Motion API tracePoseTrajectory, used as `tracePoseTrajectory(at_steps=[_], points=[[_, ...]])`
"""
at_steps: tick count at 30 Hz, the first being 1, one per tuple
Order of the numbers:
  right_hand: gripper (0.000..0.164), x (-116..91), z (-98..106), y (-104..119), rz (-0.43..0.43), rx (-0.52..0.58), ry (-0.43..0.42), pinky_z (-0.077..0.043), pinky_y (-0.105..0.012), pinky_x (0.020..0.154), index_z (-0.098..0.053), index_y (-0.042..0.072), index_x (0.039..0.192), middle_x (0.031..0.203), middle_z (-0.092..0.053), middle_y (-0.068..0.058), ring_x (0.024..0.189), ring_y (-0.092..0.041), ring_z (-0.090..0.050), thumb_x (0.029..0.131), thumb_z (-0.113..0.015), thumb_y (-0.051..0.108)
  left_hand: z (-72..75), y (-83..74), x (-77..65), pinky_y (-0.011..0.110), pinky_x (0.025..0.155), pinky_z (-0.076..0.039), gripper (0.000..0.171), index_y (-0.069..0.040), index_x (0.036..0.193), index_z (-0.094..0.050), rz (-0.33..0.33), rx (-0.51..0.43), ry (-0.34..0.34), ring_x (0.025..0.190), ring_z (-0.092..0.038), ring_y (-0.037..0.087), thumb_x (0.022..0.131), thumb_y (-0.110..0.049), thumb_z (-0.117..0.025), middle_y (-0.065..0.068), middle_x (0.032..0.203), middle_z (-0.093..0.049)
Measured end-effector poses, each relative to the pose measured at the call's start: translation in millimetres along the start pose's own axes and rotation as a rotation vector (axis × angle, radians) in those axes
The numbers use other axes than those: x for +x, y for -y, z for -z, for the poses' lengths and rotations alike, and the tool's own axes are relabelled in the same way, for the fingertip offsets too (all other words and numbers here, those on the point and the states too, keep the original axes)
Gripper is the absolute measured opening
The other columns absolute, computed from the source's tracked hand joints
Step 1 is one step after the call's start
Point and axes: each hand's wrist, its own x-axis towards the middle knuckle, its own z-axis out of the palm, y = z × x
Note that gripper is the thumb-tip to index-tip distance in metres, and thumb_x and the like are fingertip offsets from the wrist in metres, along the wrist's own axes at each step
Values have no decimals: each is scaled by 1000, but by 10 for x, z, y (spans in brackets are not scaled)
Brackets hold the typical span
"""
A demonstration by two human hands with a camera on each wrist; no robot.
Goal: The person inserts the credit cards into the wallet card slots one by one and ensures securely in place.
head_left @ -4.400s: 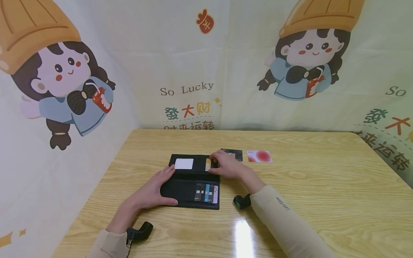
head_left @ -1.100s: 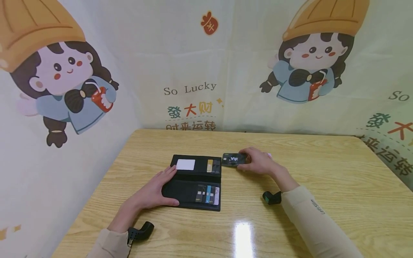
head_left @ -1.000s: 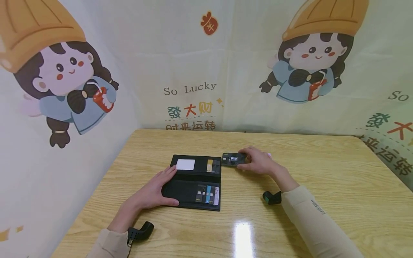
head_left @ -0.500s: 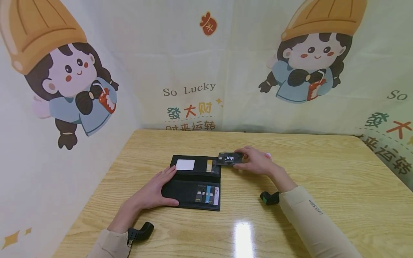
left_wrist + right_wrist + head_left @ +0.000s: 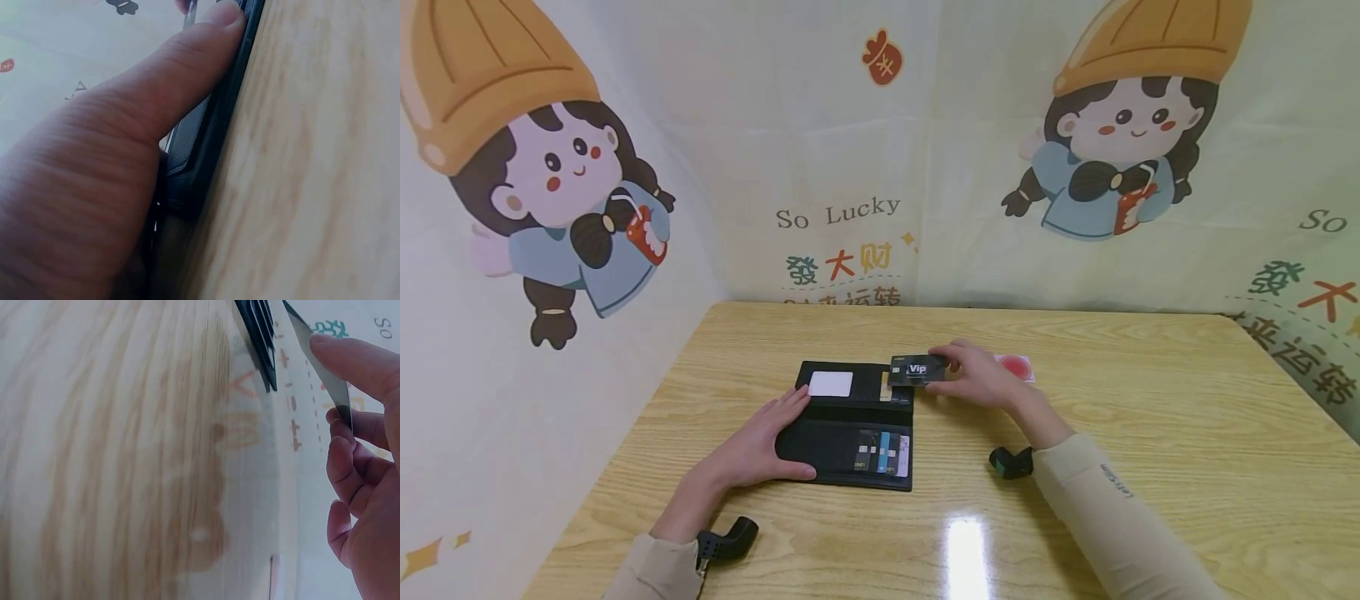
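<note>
A black wallet lies unfolded on the table. Its lower half holds several cards at the right; the upper half has a white card at the left and a gold card with dark ones at the right. My left hand rests along the wallet's left side, its thumb lying on the near edge. My right hand pinches a black Vip card between thumb and fingers. That card overlaps the wallet's upper right corner in the head view; the right wrist view shows it raised above the wallet.
A white and red card lies on the wooden table behind my right hand. A black wrist device juts from the left cuff, another wrist device from the right. A patterned cloth stands behind the table.
Earlier my right hand was at the wallet's upper right pocket. It then took the black Vip card from the table and has moved left with it over the wallet's corner. The left hand has stayed.
</note>
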Motion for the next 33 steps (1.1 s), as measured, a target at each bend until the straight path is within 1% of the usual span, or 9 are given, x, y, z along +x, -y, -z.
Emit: tracePoseTrajectory(at_steps=[4,8,11,14,18,23,25,30,33], points=[[61,55,-44,55,-6,-6,0,-50,-38,83,-60,6,138,119,-59,-12,100,-27,-55,87,-81,34,1,32,21,54,120,-11,117,-7,160,-28,-1,-4,0,152,-14,31,72,-62,-84,5,167,-18],[61,89,-92,110,10,-32,-4,-51,-39,85,-61,5,137,121,-60,-13,101,-26,-57,87,-81,34,-6,42,25,56,120,-11,116,-6,159,-29,-12,-8,-6,152,-14,32,73,-61,-83,7,167,-19],[60,114,-133,136,19,-53,-12,-51,-39,84,-62,4,135,119,-61,-12,99,-25,-58,86,-82,33,-10,42,28,57,120,-11,115,-5,159,-29,-18,-10,-10,152,-15,34,73,-60,-83,8,167,-20],[61,129,-167,153,20,-66,-14,-50,-37,82,-63,3,134,114,-61,-10,96,-23,-57,85,-83,32,-6,34,24,56,120,-11,116,-6,159,-29,-9,-9,-7,152,-14,33,73,-61,-84,7,167,-19],[59,128,-189,175,10,-79,8,-49,-34,77,-65,4,131,108,-61,-6,90,-19,-55,83,-84,34,1,29,24,54,121,-10,118,-7,160,-28,2,-8,-1,152,-13,31,72,-62,-83,5,167,-18],[56,117,-179,188,14,-67,60,-48,-32,73,-68,5,127,102,-60,-2,87,-17,-54,83,-84,36,-3,23,19,54,120,-10,118,-8,160,-28,2,-12,-1,152,-13,32,72,-61,-84,5,167,-18],[56,119,-173,185,24,-70,73,-48,-32,74,-67,4,127,102,-60,-3,87,-18,-54,84,-83,36,-5,22,22,56,120,-11,117,-6,160,-28,-7,-12,-4,152,-14,34,73,-61,-84,7,167,-19],[58,133,-182,188,35,-78,90,-49,-35,79,-65,4,131,109,-61,-5,91,-19,-55,86,-81,36,-6,20,20,58,119,-11,114,-5,159,-29,-14,-6,-10,151,-14,37,75,-60,-83,9,166,-20],[58,151,-217,201,44,-94,90,-46,-36,82,-65,5,133,112,-61,-6,94,-20,-54,88,-79,37,-6,13,17,58,119,-12,114,-4,159,-29,-8,-4,-10,151,-15,37,75,-59,-83,9,166,-20]])
